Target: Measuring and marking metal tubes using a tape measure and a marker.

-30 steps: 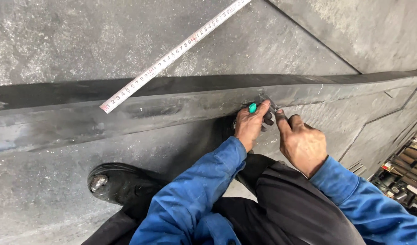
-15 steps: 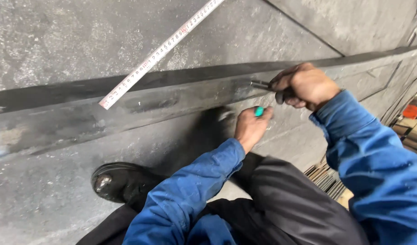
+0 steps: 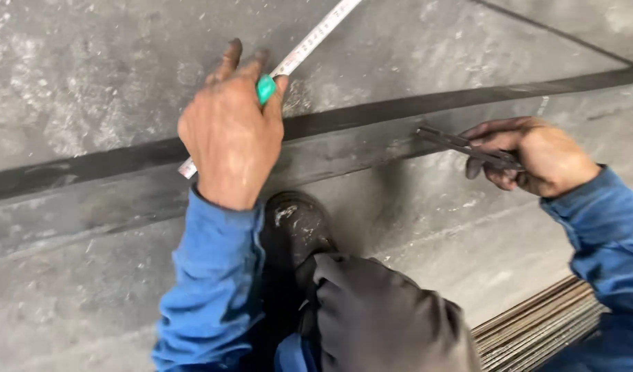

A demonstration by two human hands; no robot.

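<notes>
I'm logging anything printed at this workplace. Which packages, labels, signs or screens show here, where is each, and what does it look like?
No packages, labels, signs or screens.
Only printed thing: a measuring tape, a long, narrow white strip with dark graduation marks, lying diagonally on the grey surface, running from under the left hand towards the top edge.

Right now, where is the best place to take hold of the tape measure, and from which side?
Grip the tape measure on its bare stretch above the left hand, pinching its two long edges from above. It is a thin flat strip lying diagonally on the grey surface, so only the edges probably offer a hold.
</notes>
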